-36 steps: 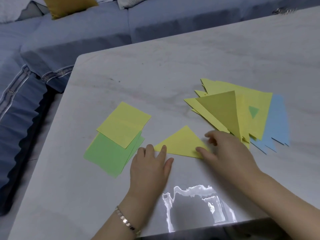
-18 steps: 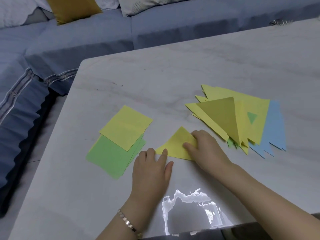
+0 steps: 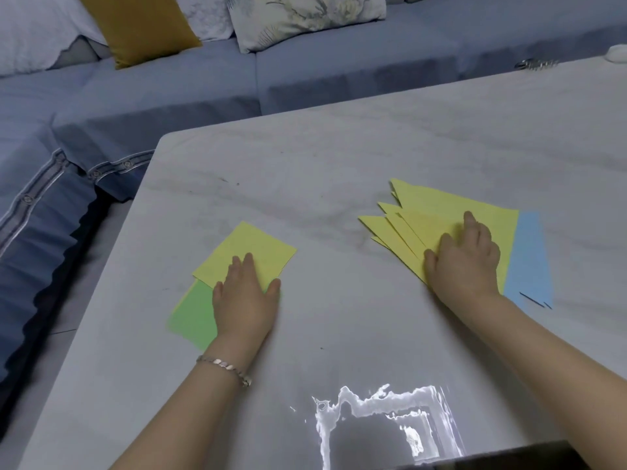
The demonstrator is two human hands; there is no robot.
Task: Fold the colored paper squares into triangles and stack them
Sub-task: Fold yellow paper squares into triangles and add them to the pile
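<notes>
A long blue fabric sofa (image 3: pixel 305 72) fills the far side of the room and bends down the left edge, where its skirt hangs in pleats. In front of the sofa stands the pale grey marble-look table (image 3: pixel 339 157), its glossy top veined in faint streaks, its rounded far-left corner pointing at the sofa's bend. A bright window-like glare (image 3: pixel 380 425) shines on the table's near edge. On the sofa lean a mustard-yellow cushion (image 3: pixel 135 25) and, to its right, a white floral cushion (image 3: pixel 298 18); at the sofa's far left lies something white and quilted.

On the right half of the table lies the fanned stack of folded yellow paper triangles (image 3: pixel 441 212), with light blue folded paper (image 3: pixel 529 259) showing from under its right side. The right hand (image 3: pixel 464 259) lies flat on this stack, fingers spread and straight, pressing rather than pinching anything.

Well left of the stack, on the same table, sits the pile of unfolded squares: a yellow paper square (image 3: pixel 247 245) on top, turned askew over green paper squares (image 3: pixel 193 317). The left hand (image 3: pixel 247 300) rests palm-down across both, fingers extended and gripping nothing. A thin silver-link bracelet (image 3: pixel 225 368) circles its wrist.

Near the table's far-right edge a small shiny metallic object (image 3: pixel 536 64) and part of a white rounded thing (image 3: pixel 617 52) are too blurred to identify.
</notes>
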